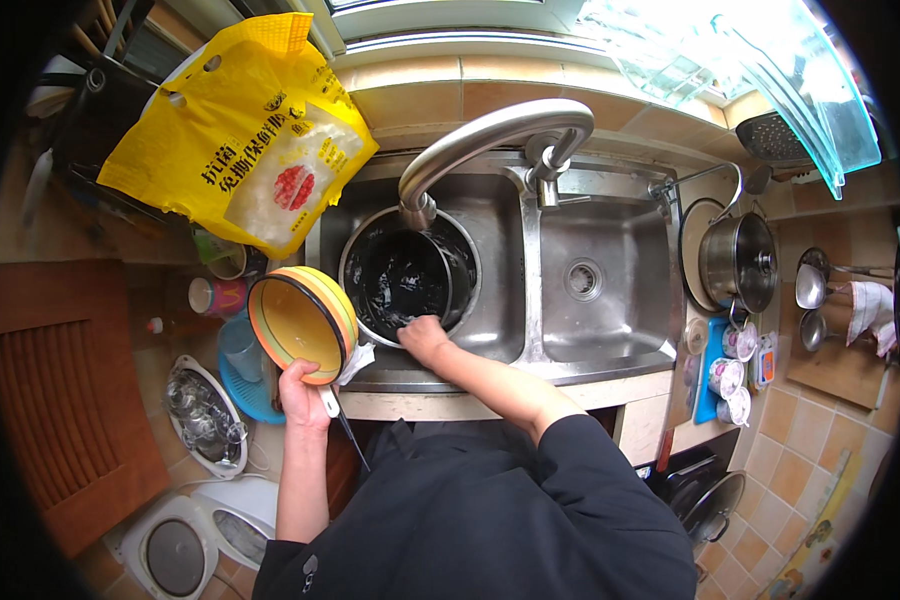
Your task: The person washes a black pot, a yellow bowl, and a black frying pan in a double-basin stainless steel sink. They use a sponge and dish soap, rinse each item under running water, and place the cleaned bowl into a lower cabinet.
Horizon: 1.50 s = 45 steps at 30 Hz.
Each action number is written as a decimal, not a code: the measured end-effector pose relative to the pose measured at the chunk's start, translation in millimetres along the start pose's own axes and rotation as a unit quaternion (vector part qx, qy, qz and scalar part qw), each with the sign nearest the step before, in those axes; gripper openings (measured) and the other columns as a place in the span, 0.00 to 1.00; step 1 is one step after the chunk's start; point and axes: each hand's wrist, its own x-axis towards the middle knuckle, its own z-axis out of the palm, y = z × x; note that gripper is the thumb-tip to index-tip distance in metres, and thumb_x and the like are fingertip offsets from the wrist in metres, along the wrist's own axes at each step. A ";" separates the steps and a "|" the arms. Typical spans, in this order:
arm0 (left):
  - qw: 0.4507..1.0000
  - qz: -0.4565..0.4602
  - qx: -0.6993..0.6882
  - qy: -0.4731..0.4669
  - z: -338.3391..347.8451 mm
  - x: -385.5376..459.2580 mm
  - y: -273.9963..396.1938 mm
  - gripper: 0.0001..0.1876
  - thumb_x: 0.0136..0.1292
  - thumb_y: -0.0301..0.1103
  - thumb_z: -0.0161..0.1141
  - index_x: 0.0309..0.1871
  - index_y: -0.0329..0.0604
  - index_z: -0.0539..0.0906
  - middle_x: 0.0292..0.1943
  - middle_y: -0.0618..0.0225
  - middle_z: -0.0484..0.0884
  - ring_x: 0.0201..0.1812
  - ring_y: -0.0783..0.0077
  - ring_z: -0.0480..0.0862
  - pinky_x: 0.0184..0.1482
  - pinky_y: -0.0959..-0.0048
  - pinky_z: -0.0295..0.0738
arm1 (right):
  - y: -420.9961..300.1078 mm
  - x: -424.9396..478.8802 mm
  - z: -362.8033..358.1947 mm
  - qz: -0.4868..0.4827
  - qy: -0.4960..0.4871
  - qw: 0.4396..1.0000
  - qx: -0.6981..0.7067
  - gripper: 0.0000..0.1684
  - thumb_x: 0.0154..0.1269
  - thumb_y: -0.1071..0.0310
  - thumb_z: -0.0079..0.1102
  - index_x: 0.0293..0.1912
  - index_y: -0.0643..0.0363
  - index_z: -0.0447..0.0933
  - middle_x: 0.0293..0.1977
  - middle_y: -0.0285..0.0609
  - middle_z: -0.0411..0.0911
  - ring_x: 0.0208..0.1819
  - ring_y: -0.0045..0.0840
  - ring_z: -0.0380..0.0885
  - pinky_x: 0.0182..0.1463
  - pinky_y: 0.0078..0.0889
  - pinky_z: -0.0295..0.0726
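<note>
My left hand [305, 397] grips a yellow bowl [296, 319] with striped sides and a dark rim, tilted so its inside faces up towards me. A small white handle-like piece [330, 403] shows beside that hand; what it belongs to is unclear. In the left sink basin [499, 300] stands a round, dark-lined pot [390, 277] with a pale metal rim and shiny water inside. My right hand [424, 341] is at the pot's near rim, fingers curled and partly hidden, so its hold is unclear. The steel faucet's spout [418, 212] hangs over the pot's far rim.
A yellow plastic bag [247, 142] with printing stands at the back left. The right basin [607, 300] has a drain strainer. A lidded steel pot [742, 259] stands right of it, near a blue tray [709, 367] of small cups. A blue basket [251, 375] is at the left.
</note>
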 end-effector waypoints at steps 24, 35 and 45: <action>0.998 0.034 0.051 0.011 6.7 -26.9 0.9 0.16 0.50 0.27 0.55 0.45 0.43 0.78 0.35 0.71 0.82 0.31 0.71 0.84 0.27 0.72 0.78 | 46.6 -84.8 -130.7 0.020 0.071 0.970 0.230 0.15 0.51 0.69 0.66 0.42 0.52 0.83 0.30 0.47 0.84 0.36 0.41 0.85 0.41 0.44 0.82; 0.999 0.013 0.046 -0.014 -0.2 -27.2 -2.5 0.14 0.51 0.27 0.56 0.44 0.42 0.78 0.35 0.68 0.82 0.31 0.67 0.81 0.29 0.70 0.74 | 47.5 -226.1 -187.9 0.134 0.190 0.902 0.363 0.16 0.57 0.66 0.66 0.46 0.56 0.81 0.30 0.52 0.83 0.37 0.45 0.84 0.40 0.45 0.81; 0.998 0.018 0.051 -0.040 42.4 -45.4 -24.3 0.17 0.52 0.27 0.55 0.48 0.42 0.77 0.39 0.69 0.82 0.35 0.69 0.82 0.30 0.70 0.74 | 106.2 -306.8 -191.8 0.179 0.230 0.610 0.737 0.24 0.64 0.82 0.58 0.60 0.69 0.73 0.53 0.41 0.81 0.54 0.19 0.75 0.61 0.24 0.72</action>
